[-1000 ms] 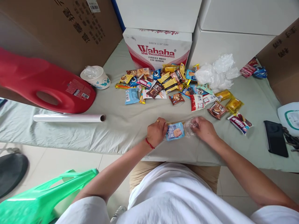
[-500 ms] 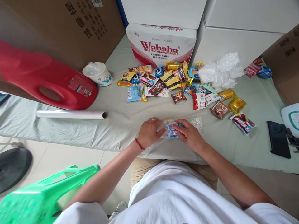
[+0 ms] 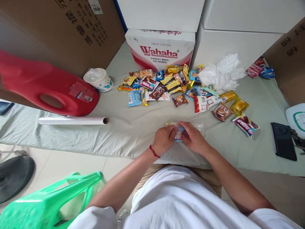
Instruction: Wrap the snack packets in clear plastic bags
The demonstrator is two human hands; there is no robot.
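My left hand (image 3: 164, 139) and my right hand (image 3: 193, 139) meet at the near edge of the cloth-covered table (image 3: 133, 127). Between them they pinch a clear plastic bag (image 3: 199, 128) with a blue snack packet (image 3: 179, 133) inside it. Most of the packet is hidden by my fingers. A red cord circles my left wrist. Farther back lies a pile of wrapped snacks (image 3: 176, 86).
A red plastic jug (image 3: 47, 86) and a roll of clear film (image 3: 71, 120) lie at the left, a paper cup (image 3: 98, 79) behind them. Crumpled plastic bags (image 3: 221, 73), a Wahaha carton (image 3: 159, 49), a black phone (image 3: 283, 141) and a green stool (image 3: 47, 200) surround the spot.
My hands came together from either side of the blue packet. They now cover most of it, with the clear bag bunched around it.
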